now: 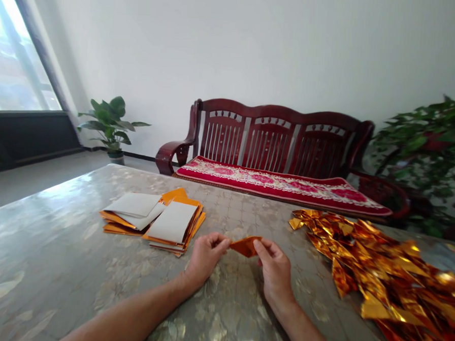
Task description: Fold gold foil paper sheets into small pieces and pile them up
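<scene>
Between my two hands is a small folded piece of orange-gold foil paper (244, 246), held just above the table in the middle of the view. My left hand (206, 256) pinches its left corner between thumb and fingers. At the other end, my right hand (275, 267) grips the right side, thumb on the near face. To the left lie two stacks of foil paper sheets, the left stack (134, 209) and the right stack (174, 221), with white backs up and orange edges showing. A large heap of folded gold foil pieces (389, 281) spreads on the right.
A patterned, glossy cover lies over the table (73, 264). Behind its far edge stands a dark red wooden bench (267, 137) with a red floral seat cover (280, 186). Potted plants stand at left (113, 126) and right (438, 151); a window (20, 53) is at far left.
</scene>
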`<action>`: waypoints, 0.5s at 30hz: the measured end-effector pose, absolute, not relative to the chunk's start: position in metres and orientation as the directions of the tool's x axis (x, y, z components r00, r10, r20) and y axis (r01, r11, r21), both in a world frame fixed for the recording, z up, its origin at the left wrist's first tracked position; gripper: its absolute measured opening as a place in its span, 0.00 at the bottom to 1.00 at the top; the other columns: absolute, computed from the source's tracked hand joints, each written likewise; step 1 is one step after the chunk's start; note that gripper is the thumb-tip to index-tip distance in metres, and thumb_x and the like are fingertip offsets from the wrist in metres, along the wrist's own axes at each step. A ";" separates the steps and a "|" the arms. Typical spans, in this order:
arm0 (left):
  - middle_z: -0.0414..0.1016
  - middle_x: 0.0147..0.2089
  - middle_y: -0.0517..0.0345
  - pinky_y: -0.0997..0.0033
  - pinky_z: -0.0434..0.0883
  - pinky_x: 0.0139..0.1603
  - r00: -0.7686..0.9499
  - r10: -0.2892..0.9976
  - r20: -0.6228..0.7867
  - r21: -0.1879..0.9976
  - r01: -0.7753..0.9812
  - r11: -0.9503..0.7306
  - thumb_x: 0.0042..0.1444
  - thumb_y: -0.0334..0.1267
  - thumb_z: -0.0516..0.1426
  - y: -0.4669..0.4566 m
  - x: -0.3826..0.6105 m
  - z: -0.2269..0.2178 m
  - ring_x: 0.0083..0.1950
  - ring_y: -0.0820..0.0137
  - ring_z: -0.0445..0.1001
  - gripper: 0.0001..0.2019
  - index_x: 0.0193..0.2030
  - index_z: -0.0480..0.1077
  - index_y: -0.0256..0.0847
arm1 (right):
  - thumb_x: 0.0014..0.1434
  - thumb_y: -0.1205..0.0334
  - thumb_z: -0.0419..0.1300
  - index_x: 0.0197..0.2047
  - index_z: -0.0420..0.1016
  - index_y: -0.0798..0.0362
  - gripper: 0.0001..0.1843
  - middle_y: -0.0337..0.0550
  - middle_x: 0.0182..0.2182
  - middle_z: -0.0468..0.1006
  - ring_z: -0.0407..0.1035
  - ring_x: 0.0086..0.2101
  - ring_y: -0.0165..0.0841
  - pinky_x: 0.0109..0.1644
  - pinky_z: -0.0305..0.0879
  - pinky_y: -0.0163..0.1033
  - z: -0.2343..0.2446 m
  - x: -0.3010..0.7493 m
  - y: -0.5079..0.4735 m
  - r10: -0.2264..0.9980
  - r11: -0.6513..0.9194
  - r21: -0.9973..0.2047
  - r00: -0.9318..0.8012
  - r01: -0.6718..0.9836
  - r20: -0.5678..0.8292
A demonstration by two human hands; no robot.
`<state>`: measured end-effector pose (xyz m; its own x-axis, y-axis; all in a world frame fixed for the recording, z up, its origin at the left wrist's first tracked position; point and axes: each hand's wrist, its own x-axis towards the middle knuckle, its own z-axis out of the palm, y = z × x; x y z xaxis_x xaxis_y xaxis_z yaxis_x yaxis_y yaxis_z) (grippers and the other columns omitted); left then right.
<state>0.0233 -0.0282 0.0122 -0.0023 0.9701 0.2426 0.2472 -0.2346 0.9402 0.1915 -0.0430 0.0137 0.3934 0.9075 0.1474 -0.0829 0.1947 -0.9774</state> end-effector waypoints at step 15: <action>0.79 0.37 0.56 0.75 0.68 0.36 0.074 0.888 0.453 0.874 0.158 -0.459 0.49 0.34 0.65 -0.030 0.018 0.009 0.35 0.71 0.72 0.09 0.39 0.80 0.40 | 0.42 0.50 0.73 0.33 0.79 0.55 0.19 0.41 0.29 0.79 0.68 0.27 0.31 0.25 0.65 0.32 0.008 0.194 -0.041 0.933 0.222 -0.951 0.332 -0.217 0.142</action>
<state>0.0180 -0.0298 0.0087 0.0743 0.8884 0.4530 0.1580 -0.4590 0.8743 0.1938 -0.0406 0.0075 0.3318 0.9326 0.1419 -0.2166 0.2217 -0.9508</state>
